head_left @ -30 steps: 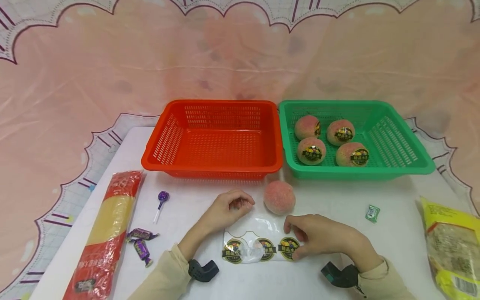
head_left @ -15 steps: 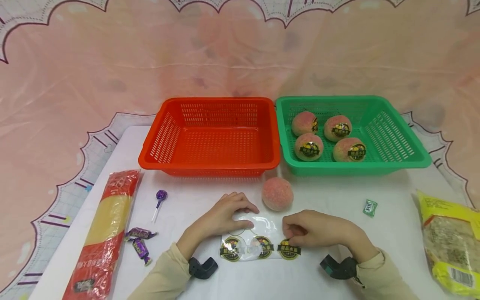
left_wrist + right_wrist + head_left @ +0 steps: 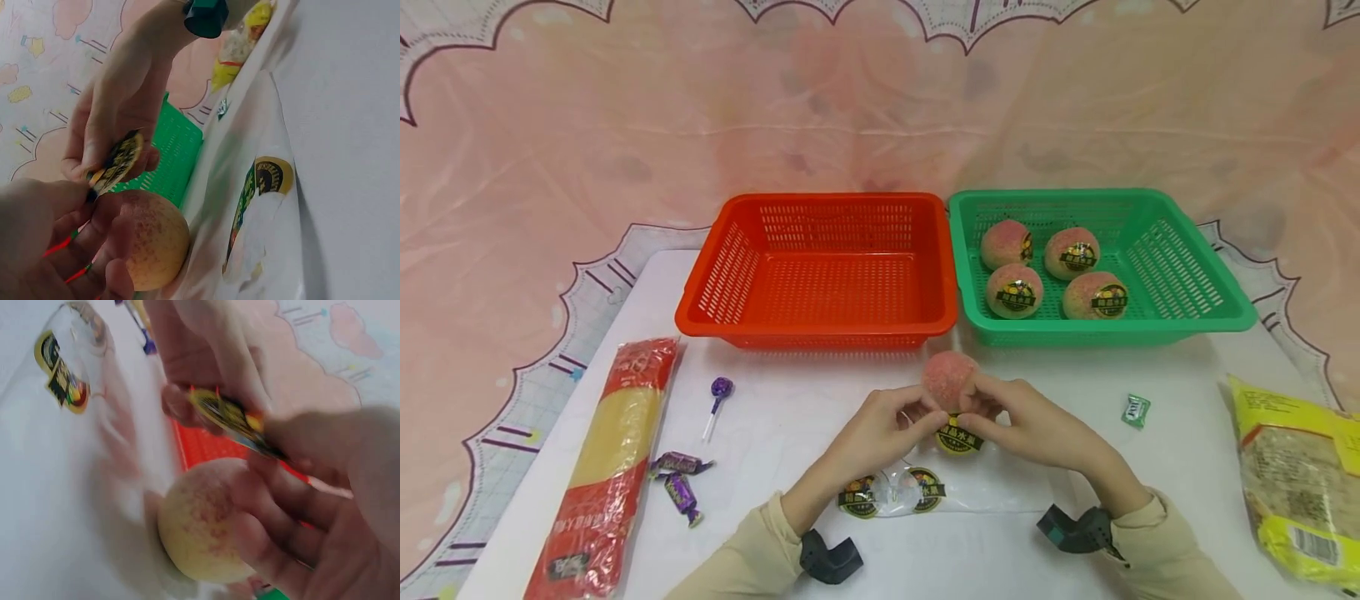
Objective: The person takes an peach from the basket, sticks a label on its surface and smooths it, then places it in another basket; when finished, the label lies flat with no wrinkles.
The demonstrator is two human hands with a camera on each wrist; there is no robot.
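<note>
A round black-and-gold sticker [image 3: 957,437] is stretched between my two hands, just in front of a pink peach [image 3: 947,377] on the table. My left hand [image 3: 874,429] pinches its left edge between thumb and forefinger. At the opposite edge my right hand [image 3: 1037,423] pinches it too. In the left wrist view the sticker [image 3: 119,161] stands tilted above the peach [image 3: 157,240], apart from its skin. Beneath the hands lies a clear sticker sheet [image 3: 1000,492], with two stickers showing on its left part.
Behind stand a red basket [image 3: 816,336] and a green basket [image 3: 1120,333] holding several stickered peaches. Left lie a noodle packet [image 3: 613,450], a lollipop [image 3: 721,388] and purple candies [image 3: 681,496]. Right are a green candy [image 3: 1136,411] and a yellow bag [image 3: 1300,492].
The right hand has lifted the rightmost sticker off the sheet and brought it up near the peach. The left hand has moved right from the sheet and now grips the sticker's other edge.
</note>
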